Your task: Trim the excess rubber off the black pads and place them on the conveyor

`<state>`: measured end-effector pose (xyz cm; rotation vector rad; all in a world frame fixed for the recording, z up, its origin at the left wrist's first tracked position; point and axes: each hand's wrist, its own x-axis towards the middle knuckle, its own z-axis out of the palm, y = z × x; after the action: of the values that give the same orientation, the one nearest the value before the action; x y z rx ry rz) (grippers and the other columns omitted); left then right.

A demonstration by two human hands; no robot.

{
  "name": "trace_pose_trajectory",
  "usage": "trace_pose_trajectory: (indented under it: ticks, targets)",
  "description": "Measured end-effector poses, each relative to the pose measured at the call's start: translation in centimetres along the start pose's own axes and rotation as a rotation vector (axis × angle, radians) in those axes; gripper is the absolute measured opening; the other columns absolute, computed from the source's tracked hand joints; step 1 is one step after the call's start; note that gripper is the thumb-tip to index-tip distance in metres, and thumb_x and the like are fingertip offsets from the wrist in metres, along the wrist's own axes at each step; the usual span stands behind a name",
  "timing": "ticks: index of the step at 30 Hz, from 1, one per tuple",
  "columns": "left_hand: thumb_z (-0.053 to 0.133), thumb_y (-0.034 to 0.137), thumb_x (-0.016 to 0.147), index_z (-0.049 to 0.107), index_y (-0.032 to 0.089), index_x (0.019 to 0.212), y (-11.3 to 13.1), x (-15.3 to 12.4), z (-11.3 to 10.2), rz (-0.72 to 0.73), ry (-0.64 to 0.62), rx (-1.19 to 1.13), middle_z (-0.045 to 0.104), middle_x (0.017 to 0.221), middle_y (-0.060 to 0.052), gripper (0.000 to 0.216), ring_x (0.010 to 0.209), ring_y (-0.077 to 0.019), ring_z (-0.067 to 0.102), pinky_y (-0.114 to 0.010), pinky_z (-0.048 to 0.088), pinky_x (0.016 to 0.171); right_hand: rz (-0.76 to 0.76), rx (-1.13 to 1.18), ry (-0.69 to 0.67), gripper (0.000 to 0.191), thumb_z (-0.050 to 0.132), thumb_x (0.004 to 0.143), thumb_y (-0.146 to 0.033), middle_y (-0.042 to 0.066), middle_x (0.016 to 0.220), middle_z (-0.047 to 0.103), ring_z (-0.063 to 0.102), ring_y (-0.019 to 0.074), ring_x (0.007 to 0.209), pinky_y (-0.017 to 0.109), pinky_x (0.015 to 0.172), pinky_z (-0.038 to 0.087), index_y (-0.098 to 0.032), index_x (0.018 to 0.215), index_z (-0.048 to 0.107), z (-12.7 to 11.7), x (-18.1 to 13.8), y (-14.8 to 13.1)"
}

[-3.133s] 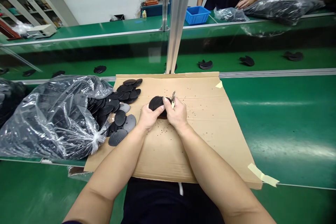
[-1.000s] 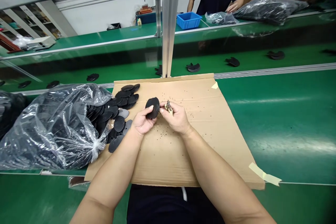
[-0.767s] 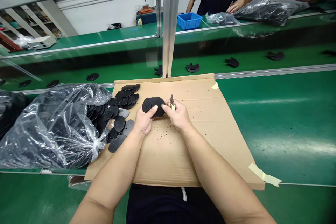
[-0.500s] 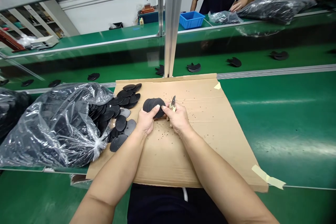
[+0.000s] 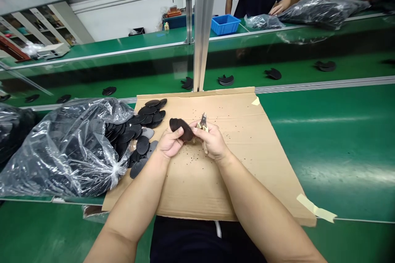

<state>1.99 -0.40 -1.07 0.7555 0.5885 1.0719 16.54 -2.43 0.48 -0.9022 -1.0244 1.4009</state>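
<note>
My left hand [image 5: 168, 144] grips a small stack of black oval plastic discs [image 5: 180, 128], tilted up off the cardboard sheet [image 5: 234, 164]. My right hand [image 5: 212, 141] is closed on a small pair of cutters [image 5: 203, 123] with pale handles, its metal tip right beside the discs' edge. Both hands hover over the middle of the cardboard, which is speckled with tiny dark trimmings.
A clear plastic bag [image 5: 61, 148] full of black discs lies at left, with loose discs [image 5: 145, 123] spilling onto the cardboard. More black parts [image 5: 226, 79] ride the green conveyor beyond. A metal post [image 5: 200, 28] stands behind. Other people work by a blue bin [image 5: 225, 23].
The discs in my left hand have tipped from facing me to a slanted, more edge-on angle. The cutters stay at their edge. Parts on the conveyor have shifted slightly.
</note>
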Motion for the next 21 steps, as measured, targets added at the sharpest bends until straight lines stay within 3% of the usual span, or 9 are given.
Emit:
trace_pose_trajectory:
  ticks: [3,7,11,21]
  targets:
    - [0.088,0.025,0.055,0.069,0.017,0.072,0.14,0.0,-0.47,0.196,0.027,0.181,0.068,0.08,-0.004,0.027,0.082,-0.0175,0.065,-0.034,0.053,0.082,0.222,0.107,0.063,0.018,0.07,0.066,-0.032,-0.002,0.063,0.058,0.051,0.0098,0.049,0.024,0.049,0.048,-0.017,0.073,0.062,-0.35,0.36,0.12]
    - [0.086,0.019,0.055,0.071,0.018,0.069,0.43,-0.07,-0.73,0.435,0.053,0.484,0.069,0.088,-0.006,0.021,0.088,-0.0192,0.065,-0.037,0.051,0.087,0.4,0.198,0.123,0.01,0.065,0.067,-0.022,-0.002,0.062,0.059,0.053,0.01,0.048,0.023,0.047,0.049,-0.017,0.076,0.062,-0.78,0.78,0.31]
    - [0.084,0.021,0.06,0.073,0.019,0.07,0.58,-0.36,-0.56,0.515,0.082,0.689,0.069,0.091,-0.009,0.015,0.089,-0.02,0.065,-0.036,0.05,0.088,0.437,0.251,0.089,0.009,0.063,0.069,-0.018,-0.001,0.059,0.06,0.055,0.0117,0.047,0.026,0.049,0.052,-0.017,0.077,0.061,-0.85,0.74,0.3]
    - [0.082,0.022,0.064,0.073,0.02,0.073,0.31,-0.35,-0.83,0.617,0.074,0.765,0.07,0.091,-0.01,0.012,0.089,-0.0209,0.066,-0.036,0.05,0.087,0.412,0.341,0.076,0.01,0.059,0.07,-0.014,-0.003,0.053,0.058,0.053,0.0112,0.043,0.027,0.048,0.052,-0.017,0.079,0.059,-0.79,0.74,0.31]
